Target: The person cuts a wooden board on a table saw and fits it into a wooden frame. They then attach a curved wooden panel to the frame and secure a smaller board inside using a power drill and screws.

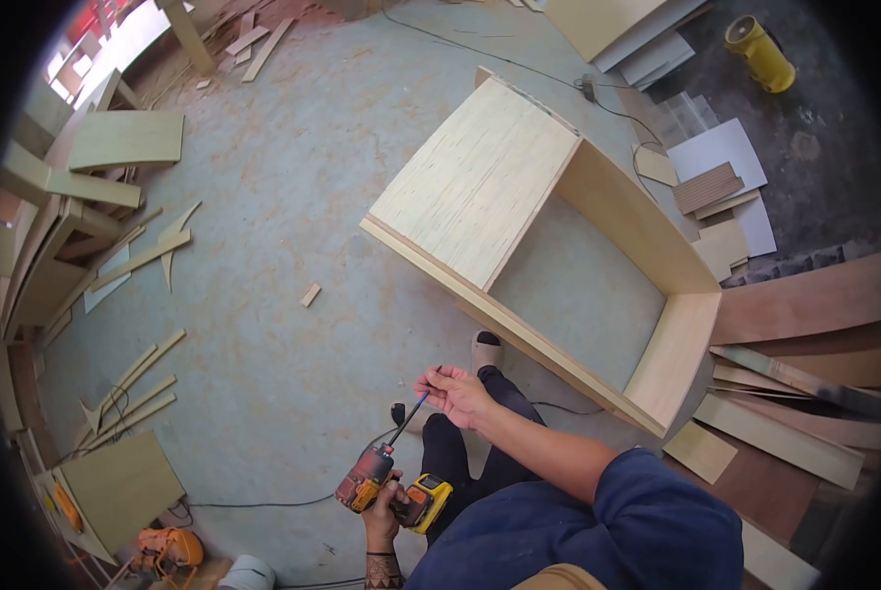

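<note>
My left hand point(386, 500) is wrapped around the grip of a cordless impact driver point(370, 480) with a yellow battery at its base. A long dark bit with a blue band point(410, 418) points up from its chuck toward my right hand point(455, 393). The fingers of that hand are pinched at the bit's tip around a small, thin, dark screw point(439, 370), mostly covered by the fingers. Just beyond my feet, an open-framed plywood cabinet point(475, 177) rests on the floor, with one broad panel and an open bay showing.
Plywood offcuts point(794, 433) are piled along the right. Curved panels point(126, 138) and thin strips point(136, 408) lie at the left. A power cord point(264, 504) crosses the floor behind the driver. A yellow cylinder point(760, 54) stands at the far right; an orange tool point(165, 551) sits lower left.
</note>
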The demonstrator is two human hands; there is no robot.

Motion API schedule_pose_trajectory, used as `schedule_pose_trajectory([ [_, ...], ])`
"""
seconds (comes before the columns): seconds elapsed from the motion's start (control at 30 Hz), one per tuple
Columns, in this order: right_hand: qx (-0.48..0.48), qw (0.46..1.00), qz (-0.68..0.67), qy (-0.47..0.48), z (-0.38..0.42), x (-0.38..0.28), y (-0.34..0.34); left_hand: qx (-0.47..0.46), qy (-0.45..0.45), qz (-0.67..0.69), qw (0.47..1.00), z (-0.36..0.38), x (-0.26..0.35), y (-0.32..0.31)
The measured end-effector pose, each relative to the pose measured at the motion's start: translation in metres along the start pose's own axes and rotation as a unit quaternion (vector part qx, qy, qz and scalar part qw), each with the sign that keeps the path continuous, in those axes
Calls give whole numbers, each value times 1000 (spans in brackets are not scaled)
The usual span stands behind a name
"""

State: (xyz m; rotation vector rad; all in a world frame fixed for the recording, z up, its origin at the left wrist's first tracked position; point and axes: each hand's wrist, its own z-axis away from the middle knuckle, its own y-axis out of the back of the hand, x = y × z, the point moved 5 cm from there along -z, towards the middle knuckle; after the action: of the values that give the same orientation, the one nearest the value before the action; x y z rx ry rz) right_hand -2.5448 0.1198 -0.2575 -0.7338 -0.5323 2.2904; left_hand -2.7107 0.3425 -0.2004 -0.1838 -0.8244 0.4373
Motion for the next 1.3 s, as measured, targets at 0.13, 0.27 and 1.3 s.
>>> schedule_pose_trajectory([
  [0.13, -4, 999, -39, 3, -1, -5, 15, 8, 36, 47, 998, -8, -5, -16],
  [0.27, -2, 996, -85, 25, 7, -28, 35, -12, 47, 29, 998, -16, -3, -47],
  [1.3, 4, 971, 83, 226, 63, -229, 207, -266, -206, -545, 768, -140, -66, -444],
])
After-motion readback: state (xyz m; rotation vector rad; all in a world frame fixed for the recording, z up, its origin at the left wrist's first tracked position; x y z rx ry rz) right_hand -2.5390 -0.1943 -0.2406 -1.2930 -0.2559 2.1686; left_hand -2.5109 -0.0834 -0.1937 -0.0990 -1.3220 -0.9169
